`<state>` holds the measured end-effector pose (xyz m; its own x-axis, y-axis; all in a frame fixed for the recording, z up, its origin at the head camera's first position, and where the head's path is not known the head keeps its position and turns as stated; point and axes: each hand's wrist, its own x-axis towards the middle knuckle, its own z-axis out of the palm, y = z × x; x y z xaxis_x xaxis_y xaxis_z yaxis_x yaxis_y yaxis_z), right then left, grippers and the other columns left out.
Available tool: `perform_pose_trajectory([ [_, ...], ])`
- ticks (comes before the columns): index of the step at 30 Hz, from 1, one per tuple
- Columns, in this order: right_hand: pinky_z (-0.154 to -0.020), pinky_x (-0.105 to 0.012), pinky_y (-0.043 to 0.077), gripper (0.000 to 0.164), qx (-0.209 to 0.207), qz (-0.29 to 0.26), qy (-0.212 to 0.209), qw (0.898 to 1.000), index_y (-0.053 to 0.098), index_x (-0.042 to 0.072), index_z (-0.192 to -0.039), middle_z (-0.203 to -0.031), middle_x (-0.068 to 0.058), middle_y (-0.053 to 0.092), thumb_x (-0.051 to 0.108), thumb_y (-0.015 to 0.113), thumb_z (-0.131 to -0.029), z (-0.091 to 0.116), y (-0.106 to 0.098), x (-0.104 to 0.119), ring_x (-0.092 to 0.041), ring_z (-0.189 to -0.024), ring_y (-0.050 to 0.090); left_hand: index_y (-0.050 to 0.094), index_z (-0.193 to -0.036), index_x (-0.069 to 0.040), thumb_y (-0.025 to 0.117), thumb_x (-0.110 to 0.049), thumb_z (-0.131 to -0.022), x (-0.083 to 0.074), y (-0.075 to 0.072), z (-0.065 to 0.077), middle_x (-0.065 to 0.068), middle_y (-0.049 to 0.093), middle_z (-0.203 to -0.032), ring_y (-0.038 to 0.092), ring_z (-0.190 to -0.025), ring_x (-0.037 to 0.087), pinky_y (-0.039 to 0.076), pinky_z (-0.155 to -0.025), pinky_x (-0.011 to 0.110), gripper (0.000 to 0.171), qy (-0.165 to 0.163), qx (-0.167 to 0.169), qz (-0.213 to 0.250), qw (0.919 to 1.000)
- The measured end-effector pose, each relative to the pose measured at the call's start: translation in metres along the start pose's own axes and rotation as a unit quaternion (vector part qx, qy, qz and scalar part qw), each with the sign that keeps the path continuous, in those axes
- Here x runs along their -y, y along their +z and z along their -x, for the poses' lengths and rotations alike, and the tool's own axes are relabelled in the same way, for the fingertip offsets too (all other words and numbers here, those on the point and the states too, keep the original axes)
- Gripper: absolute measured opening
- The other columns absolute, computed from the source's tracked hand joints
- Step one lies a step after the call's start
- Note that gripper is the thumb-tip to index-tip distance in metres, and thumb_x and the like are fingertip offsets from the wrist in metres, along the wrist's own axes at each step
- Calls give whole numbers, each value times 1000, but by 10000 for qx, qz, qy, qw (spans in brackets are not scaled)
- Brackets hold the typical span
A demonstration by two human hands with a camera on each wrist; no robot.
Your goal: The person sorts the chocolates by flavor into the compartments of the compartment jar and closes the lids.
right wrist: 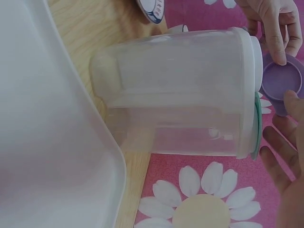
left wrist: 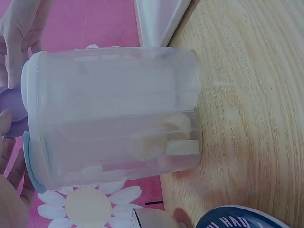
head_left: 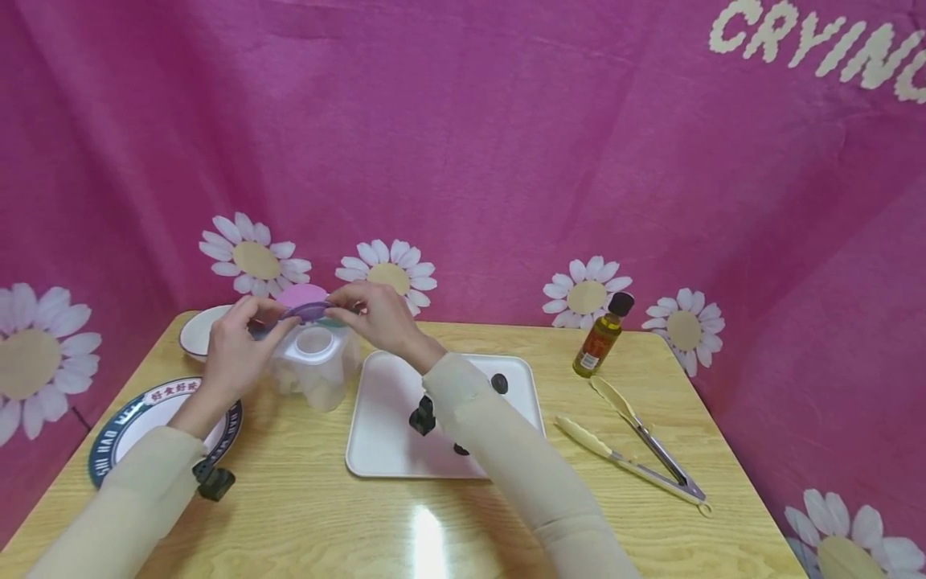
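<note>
A round purple lid (head_left: 307, 312) is held between both hands, just above the clear plastic container (head_left: 318, 382). My left hand (head_left: 242, 338) pinches its left edge, and my right hand (head_left: 379, 316) pinches the right edge, as the right wrist view also shows. The container's near compartment has an uncovered round mouth (head_left: 314, 340). A green lid (right wrist: 257, 126) covers another part of the top, and a light blue lid (left wrist: 33, 164) shows in the left wrist view. Behind the purple lid is a pink disc (head_left: 302, 294). Pale pieces (left wrist: 183, 147) lie at the bottom of one compartment.
Right of the container lies a white tray (head_left: 387, 450) with dark oval pieces (head_left: 499, 383). Tongs (head_left: 651, 450) and an oil bottle (head_left: 599, 338) are farther right. A lettered plate (head_left: 108, 442) and a white bowl (head_left: 195, 334) are at the left.
</note>
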<state>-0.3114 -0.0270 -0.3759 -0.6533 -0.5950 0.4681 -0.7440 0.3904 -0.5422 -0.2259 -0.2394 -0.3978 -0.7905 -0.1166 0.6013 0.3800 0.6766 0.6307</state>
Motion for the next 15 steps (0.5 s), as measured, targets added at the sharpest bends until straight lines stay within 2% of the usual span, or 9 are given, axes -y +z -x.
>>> perform_pose_trajectory([
  [4,-82,-13,57,21,-38,-191,94,9998,80,9,-115,-103,-6,81,20,78,-96,1,0,0,-16,-93,75,71,-110,2,81,-7,-92,-1,-1,0,19,72,-102,49,-89,-15,39,-81,3,22,-133,48,24,9999],
  [11,-90,-37,64,30,-147,-387,54,9991,78,8,-121,-114,-8,78,18,81,-94,20,-11,-4,-22,-98,73,71,-109,1,81,-7,-91,0,0,-1,19,72,-100,51,-89,-8,39,-81,4,22,-191,16,75,9998],
  [15,-91,-41,63,32,-226,-317,-36,9992,77,9,-121,-114,-7,79,21,82,-92,40,-23,-8,-25,-102,73,71,-109,1,81,-8,-92,0,0,0,18,72,-101,52,-90,-5,40,-81,5,22,-225,2,50,9997],
])
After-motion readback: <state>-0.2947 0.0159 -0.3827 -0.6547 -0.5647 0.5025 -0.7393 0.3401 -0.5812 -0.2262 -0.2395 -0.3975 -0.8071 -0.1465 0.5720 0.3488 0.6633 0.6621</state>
